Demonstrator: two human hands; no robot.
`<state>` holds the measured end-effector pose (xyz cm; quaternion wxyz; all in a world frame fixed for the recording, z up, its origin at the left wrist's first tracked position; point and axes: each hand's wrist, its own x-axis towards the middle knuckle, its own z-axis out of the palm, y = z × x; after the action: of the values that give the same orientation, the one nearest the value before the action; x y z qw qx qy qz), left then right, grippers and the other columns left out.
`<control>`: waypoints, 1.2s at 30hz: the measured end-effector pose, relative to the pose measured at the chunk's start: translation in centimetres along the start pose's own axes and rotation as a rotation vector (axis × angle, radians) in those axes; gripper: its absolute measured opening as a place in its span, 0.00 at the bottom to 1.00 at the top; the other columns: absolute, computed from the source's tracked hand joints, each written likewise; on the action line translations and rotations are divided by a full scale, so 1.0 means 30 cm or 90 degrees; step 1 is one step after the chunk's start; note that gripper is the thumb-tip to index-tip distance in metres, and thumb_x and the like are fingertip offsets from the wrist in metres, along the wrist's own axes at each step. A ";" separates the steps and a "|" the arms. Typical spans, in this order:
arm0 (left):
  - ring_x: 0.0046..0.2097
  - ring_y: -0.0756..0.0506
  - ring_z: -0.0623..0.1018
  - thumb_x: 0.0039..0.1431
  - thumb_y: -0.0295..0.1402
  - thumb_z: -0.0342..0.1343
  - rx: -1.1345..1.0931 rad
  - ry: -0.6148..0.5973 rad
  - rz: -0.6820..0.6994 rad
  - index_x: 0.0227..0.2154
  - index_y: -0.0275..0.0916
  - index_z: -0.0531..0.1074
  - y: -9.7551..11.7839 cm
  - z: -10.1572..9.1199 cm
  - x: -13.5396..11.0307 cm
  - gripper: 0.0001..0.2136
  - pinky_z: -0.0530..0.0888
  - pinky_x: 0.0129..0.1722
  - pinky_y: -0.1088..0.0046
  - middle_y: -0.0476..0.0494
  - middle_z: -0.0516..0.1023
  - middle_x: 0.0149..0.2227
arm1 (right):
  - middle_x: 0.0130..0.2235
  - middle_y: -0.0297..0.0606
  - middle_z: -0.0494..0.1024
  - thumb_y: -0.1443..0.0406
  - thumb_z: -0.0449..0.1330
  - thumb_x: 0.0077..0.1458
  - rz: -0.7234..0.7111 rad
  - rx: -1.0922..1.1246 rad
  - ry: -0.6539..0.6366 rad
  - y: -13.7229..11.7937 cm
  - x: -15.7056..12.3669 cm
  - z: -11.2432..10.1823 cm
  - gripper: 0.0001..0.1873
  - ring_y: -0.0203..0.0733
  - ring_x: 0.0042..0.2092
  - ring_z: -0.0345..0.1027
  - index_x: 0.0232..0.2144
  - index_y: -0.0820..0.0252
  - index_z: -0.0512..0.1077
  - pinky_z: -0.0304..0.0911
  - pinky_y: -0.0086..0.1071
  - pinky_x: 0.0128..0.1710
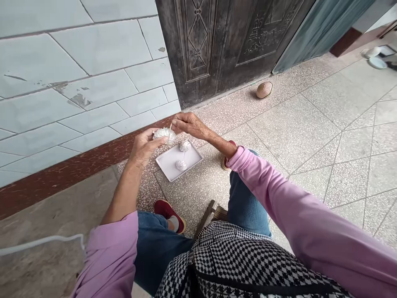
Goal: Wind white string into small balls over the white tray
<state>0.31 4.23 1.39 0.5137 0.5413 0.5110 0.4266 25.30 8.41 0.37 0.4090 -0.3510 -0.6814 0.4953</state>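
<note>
Holding a frilled white piece (163,133) in the left hand (145,145), pinching a thin pale strip (170,125) at its right side in the right hand (187,124), just past the far-left edge of the tray (166,162), between tiled wall (99,89) at left and open floor (273,136) at right, with two white balls (181,165) below, red shoe (166,210) nearer, dark door (223,49) beyond.

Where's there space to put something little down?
Wide bare floor lies between the round brown thing by the door and the right pink sleeve. The tray has a small free patch at its left end, beside two white balls. It's crowded around the hands: the left hand holds a white bundle, the right hand pinches something thin beside it.
</note>
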 end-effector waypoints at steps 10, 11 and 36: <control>0.38 0.42 0.82 0.39 0.56 0.96 -0.215 -0.092 -0.038 0.43 0.40 0.92 0.028 0.020 -0.021 0.34 0.79 0.31 0.70 0.37 0.88 0.41 | 0.27 0.26 0.65 0.60 0.72 0.90 0.059 0.031 -0.009 -0.014 0.013 0.050 0.27 0.38 0.33 0.57 0.33 0.55 0.72 0.56 0.32 0.33; 0.39 0.42 0.83 0.39 0.55 0.96 -0.235 -0.071 -0.021 0.43 0.41 0.91 0.024 0.020 -0.017 0.34 0.79 0.30 0.70 0.37 0.88 0.42 | 0.27 0.25 0.64 0.63 0.69 0.91 0.070 0.024 -0.014 -0.022 0.009 0.065 0.26 0.38 0.33 0.57 0.33 0.55 0.71 0.55 0.31 0.34; 0.46 0.36 0.86 0.38 0.44 0.90 -0.023 -0.037 0.007 0.45 0.41 0.90 0.037 0.036 -0.024 0.29 0.85 0.50 0.60 0.40 0.91 0.44 | 0.33 0.33 0.74 0.61 0.70 0.88 0.016 -0.031 0.033 -0.069 -0.015 0.017 0.24 0.41 0.38 0.65 0.34 0.57 0.75 0.63 0.32 0.40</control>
<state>1.41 3.46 2.43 0.5358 0.5471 0.4850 0.4223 24.87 7.28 2.17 0.4116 -0.3823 -0.6777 0.4745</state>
